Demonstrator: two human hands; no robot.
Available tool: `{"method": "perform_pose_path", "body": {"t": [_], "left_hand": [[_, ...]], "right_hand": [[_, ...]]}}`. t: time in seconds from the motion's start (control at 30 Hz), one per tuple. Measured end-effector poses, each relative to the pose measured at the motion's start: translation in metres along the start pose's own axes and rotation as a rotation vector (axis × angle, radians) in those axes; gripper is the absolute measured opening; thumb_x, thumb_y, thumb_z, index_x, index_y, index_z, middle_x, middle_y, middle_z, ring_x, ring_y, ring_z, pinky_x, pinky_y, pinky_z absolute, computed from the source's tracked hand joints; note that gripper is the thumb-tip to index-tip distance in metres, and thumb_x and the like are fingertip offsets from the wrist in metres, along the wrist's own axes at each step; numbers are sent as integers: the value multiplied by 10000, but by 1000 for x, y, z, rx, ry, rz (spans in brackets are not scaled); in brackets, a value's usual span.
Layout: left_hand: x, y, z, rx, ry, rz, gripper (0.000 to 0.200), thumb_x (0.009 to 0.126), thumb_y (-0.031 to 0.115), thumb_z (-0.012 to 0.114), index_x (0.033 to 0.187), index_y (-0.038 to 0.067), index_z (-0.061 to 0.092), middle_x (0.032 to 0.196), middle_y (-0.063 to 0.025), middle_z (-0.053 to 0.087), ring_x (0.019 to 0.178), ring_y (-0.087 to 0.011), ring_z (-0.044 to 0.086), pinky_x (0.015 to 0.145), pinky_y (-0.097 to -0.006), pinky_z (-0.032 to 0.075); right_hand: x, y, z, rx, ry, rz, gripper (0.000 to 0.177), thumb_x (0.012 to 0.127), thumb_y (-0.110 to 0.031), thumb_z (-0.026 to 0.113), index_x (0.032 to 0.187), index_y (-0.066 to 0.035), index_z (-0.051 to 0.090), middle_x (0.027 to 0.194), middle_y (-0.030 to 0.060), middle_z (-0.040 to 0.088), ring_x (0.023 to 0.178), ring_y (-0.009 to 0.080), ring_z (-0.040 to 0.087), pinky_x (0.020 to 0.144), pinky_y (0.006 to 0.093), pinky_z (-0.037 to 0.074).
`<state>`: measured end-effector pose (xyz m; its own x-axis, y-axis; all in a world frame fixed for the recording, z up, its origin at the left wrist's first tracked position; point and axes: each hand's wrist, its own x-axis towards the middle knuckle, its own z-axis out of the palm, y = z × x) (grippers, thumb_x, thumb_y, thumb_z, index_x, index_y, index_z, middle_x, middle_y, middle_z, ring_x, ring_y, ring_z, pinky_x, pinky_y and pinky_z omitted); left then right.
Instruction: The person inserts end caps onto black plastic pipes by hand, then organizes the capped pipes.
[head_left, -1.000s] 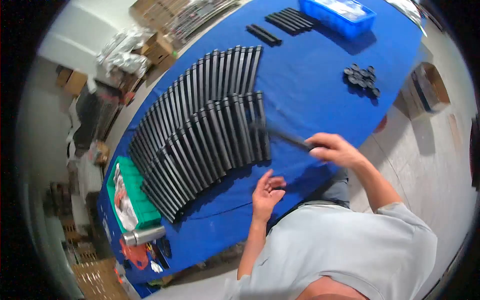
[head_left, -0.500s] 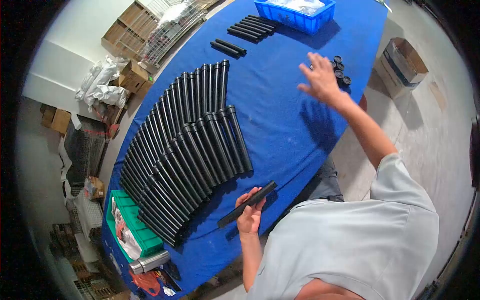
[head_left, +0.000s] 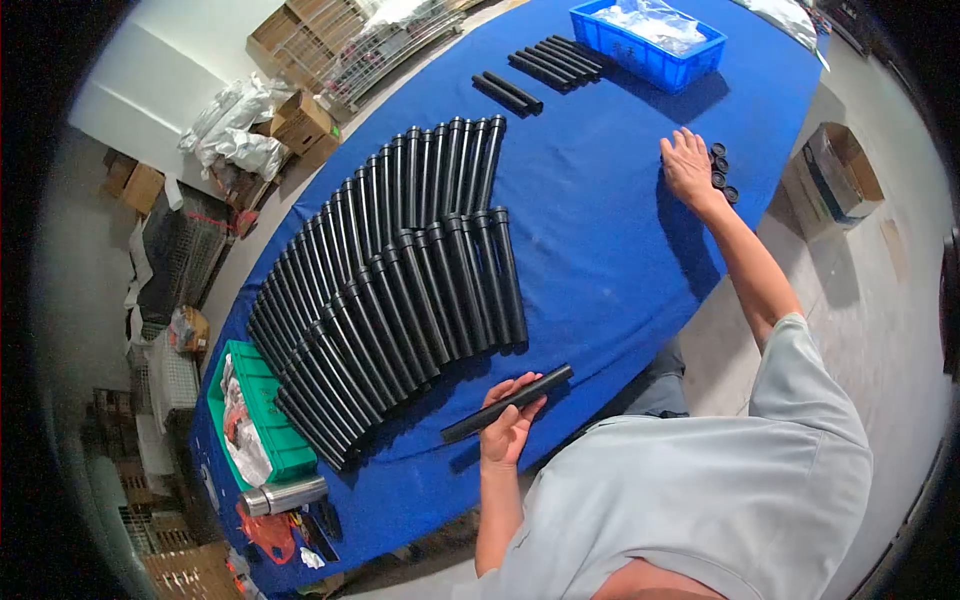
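My left hand (head_left: 508, 428) is closed around a plain black tube (head_left: 550, 384) near the front edge of the blue-covered table. The tube lies at a slant across the fingers, both its ends sticking out. Farther off to the right, my right hand (head_left: 688, 172) is low over the cloth, fingers reaching down and slightly apart. Right beside it sits a small cluster of round black caps (head_left: 720, 166). What lies under the palm is hidden. Two fanned rows of black capped tubes (head_left: 400, 270) cover the table's left part.
At the far side are loose black tubes (head_left: 556, 63) and a blue crate (head_left: 650, 55) with clear plastic inside. A green crate (head_left: 290, 455), a metal flask (head_left: 285, 496) and a red bag (head_left: 268, 535) stand at the left end. A cardboard box (head_left: 835, 180) is on the floor, right.
My right hand has come down from above the table to beside the caps, its fingers less spread. My left hand keeps hold of the tube. The whole view has shifted somewhat.
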<state>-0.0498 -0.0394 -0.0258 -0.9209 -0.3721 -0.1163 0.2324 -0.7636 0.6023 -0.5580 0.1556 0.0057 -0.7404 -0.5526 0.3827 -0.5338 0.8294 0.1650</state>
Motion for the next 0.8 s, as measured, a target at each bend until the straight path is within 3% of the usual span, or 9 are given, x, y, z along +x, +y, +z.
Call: {"method": "perform_pose_path", "body": {"t": [0.13,0.17,0.27,0.33,0.4,0.6,0.67,0.8], "left_hand": [[-1,0,-1,-10,7,-6,418,909,96,719,1312,111,610,1431,-256,533,1389,-442,445,1116,-552,451],[0,0,-1,-10,10,-6,422,906,94,722,1312,112,610,1432,-256,533,1390,-441,444,1116,-552,450],[-1,0,-1,-19,22,-13,429,900,91,729,1311,107,610,1434,-256,532,1390,-439,447,1119,-548,448],[-1,0,-3,-23,15,-8,424,901,89,727,1309,99,610,1431,-256,536,1388,-438,450,1123,-543,445],[0,0,-3,-31,7,-1,418,901,88,727,1303,90,613,1425,-255,541,1386,-437,453,1128,-541,441],[1,-1,-5,-86,-21,30,375,900,87,730,1260,55,630,1412,-228,562,1387,-409,462,1160,-529,407],[-2,-3,-9,-115,19,50,365,875,90,755,1220,59,641,1408,-242,563,1378,-427,469,1142,-539,425],[-22,2,4,-264,102,98,399,861,-40,699,1241,35,603,1435,-243,525,1361,-391,495,1096,-478,511]], "right_hand": [[3,-4,-1,46,192,-92,281,867,-114,572,1140,-53,604,1241,209,621,1277,384,534,1068,496,411],[0,-9,-5,139,329,-139,270,853,-112,623,1113,-45,592,1164,214,634,1161,376,602,977,465,476],[-20,-56,-56,749,98,-83,293,834,-114,684,1094,-30,580,1079,220,619,1012,390,636,864,455,524],[-48,-95,-80,1043,102,-162,323,817,-114,724,1080,-20,564,1002,220,591,911,415,629,787,466,535],[-76,-120,-92,920,-108,-321,320,822,-120,716,1087,-24,564,979,205,577,907,419,619,785,480,529],[-117,-158,-72,889,-187,-380,377,817,-104,702,1132,-9,518,998,217,546,917,437,594,784,495,510],[-117,-155,-64,881,-192,-387,523,803,-103,738,1243,2,476,1037,233,532,957,441,584,811,495,509],[-125,-152,-129,847,-151,-248,798,795,-153,805,1456,-13,381,1184,220,535,1037,424,598,870,453,527]]}}
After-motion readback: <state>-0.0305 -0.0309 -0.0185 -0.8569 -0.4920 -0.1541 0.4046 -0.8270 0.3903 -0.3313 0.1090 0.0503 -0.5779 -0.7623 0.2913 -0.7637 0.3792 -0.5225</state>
